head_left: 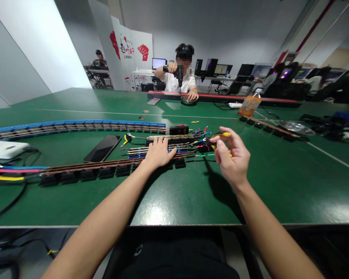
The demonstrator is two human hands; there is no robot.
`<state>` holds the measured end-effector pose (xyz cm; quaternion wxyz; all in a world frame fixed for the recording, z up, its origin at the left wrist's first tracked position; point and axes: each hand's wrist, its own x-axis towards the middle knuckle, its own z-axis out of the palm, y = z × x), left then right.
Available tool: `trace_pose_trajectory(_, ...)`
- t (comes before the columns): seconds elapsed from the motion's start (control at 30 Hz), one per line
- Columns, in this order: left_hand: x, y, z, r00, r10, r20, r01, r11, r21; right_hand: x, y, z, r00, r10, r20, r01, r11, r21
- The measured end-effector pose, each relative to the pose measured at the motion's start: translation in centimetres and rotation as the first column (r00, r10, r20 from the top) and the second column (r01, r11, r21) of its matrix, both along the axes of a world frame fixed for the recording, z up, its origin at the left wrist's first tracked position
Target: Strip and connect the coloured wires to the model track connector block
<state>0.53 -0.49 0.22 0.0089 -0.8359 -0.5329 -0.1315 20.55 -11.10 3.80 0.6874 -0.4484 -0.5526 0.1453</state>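
Observation:
My left hand (158, 152) lies flat with fingers stretched out on short model track pieces (163, 149) in the middle of the green table (192, 193). My right hand (232, 157) is raised just to the right, fingers curled round a small yellow-handled tool (225, 134) whose tip points at a bundle of coloured wires (202, 139). A small black box (178, 130) sits behind the track pieces. A long brown track strip (90, 167) runs left from under my left hand.
A blue curved track (75, 126) arcs at the left, a black phone (102, 148) lies beside it, a white device (6, 149) at far left. A person across the table holds a power drill over a metal bowl (188, 100). An orange bottle (249, 104) stands at right.

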Motion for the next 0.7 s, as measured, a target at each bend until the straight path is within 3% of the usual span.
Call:
trace_pose_trajectory(0.17,0.0,-0.1,0.3,1.0,-0.012,-0.02,0.011,1.0,-0.013,0.3,-0.4,-1.7,0.987,0.142,-0.082,-0.142,0.99,-0.003)
trace_pose_trajectory(0.33,0.0,-0.2,0.4,1.0,-0.012,-0.017,0.012,1.0,-0.024,0.3,0.2,-2.1,0.965,0.235,-0.118,-0.233,0.972,0.031)
trace_pose_trajectory(0.7,-0.1,0.1,0.0,1.0,-0.018,-0.022,0.018,1.0,0.011,-0.1,1.1,-4.6,0.948,0.297,0.112,-0.288,0.953,-0.095)
